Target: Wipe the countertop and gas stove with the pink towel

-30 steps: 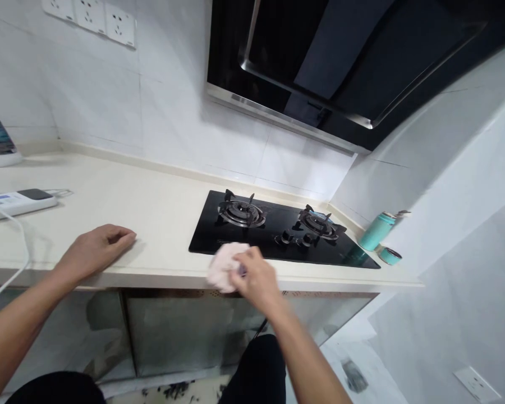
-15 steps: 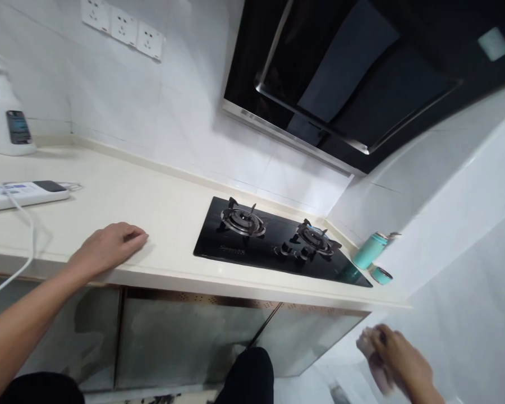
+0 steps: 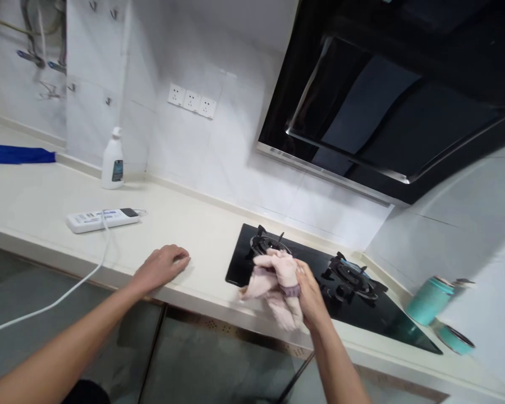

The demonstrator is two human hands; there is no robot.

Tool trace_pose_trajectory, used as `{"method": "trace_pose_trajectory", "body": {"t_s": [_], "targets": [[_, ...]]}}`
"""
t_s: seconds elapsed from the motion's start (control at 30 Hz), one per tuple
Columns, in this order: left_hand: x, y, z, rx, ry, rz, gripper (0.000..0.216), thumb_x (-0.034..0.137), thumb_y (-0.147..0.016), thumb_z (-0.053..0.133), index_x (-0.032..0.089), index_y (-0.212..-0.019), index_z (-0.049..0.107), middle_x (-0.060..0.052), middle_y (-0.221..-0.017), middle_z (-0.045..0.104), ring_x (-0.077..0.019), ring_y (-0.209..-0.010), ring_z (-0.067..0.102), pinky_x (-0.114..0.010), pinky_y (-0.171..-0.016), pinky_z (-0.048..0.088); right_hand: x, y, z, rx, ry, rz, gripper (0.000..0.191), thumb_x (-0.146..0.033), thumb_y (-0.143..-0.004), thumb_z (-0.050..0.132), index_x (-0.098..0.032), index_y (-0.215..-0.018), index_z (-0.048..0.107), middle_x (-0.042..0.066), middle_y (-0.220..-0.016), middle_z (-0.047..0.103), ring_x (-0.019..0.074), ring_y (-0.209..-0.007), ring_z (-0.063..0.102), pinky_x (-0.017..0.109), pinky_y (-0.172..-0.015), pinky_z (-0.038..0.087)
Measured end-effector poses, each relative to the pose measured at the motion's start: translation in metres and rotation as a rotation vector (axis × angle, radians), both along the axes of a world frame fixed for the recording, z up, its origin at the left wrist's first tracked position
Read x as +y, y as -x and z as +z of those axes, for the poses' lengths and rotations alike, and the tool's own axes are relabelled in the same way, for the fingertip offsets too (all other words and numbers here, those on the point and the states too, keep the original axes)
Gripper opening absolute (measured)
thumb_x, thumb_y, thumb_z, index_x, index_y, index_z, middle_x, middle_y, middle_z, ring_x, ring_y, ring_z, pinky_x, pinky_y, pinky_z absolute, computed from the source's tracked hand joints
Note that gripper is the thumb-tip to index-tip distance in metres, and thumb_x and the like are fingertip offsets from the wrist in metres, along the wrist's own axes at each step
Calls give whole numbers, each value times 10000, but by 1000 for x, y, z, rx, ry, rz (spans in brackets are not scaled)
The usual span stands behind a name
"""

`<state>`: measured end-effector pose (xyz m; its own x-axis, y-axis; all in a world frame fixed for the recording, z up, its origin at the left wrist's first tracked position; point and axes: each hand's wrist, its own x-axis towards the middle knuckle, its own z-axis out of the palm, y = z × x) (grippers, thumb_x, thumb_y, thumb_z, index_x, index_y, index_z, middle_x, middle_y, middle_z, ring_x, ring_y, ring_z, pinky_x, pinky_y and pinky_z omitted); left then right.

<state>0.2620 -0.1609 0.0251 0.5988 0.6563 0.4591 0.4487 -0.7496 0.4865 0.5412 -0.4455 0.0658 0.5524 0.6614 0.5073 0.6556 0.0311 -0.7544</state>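
Observation:
A pale pink cloth hangs bunched from my right hand, which is closed around one side of it. The cloth is in front of the near-left part of the black gas stove and partly hides the left burner; whether it touches the glass I cannot tell. My left hand rests on the cream countertop left of the stove, fingers loosely bent, a gap beside the thumb, nothing in it. The right burner is uncovered by the cloth.
A white power strip with a trailing cable and a white bottle are left. A blue cloth lies farther left. A teal canister and small teal tin stand right, below the dark range hood.
My right hand has brought the pink cloth from beyond the counter's right end to the front of the stove. My left hand stays on the counter. The view has shifted left.

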Motion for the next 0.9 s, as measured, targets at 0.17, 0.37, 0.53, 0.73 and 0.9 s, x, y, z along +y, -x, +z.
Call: {"method": "trace_pose_trajectory", "body": {"t_s": [0.17,0.37,0.53,0.73,0.9], "targets": [[4,6,-5,-108,83,46,495,577,-877,467,216,-1073,743,-99,-1149,765,-298,-1061,715,-386,-945,548,76,1,-21,-130,120,-11,474,-526,-1007,419,-218,-1297,633,121,-1383,652,236,-1110,668,414,-1016,531],[-23,-11,3,-243,-23,-73,417,538,-930,501,256,-1134,730,-101,-1243,725,-308,-1206,651,-467,-1081,503,35,-31,-43,-222,121,-107,479,-550,-958,479,-199,-1232,655,146,-1282,657,241,-964,681,441,-952,556],[-74,-78,29,68,57,-222,589,620,-901,594,330,-1408,664,-144,-1652,441,-436,-1552,333,-667,-1232,274,2,-34,-71,-338,156,-204,413,-529,-976,463,-251,-1168,701,126,-1309,681,323,-1256,616,549,-1082,483],[-78,-145,20,340,246,-240,947,782,-743,705,449,-1592,451,-117,-1788,119,-548,-1604,54,-817,-1182,129,-11,-27,-103,-520,163,-256,359,-508,-994,486,-295,-1144,733,118,-1288,714,351,-1245,640,589,-1035,517],[-18,-158,17,348,72,-62,610,607,-947,551,420,-1528,551,-140,-1689,343,-481,-1505,361,-690,-1157,322,-15,-31,-110,-703,111,-229,287,-484,-1013,537,-325,-1098,760,82,-1191,768,304,-1098,726,476,-893,600]]}}
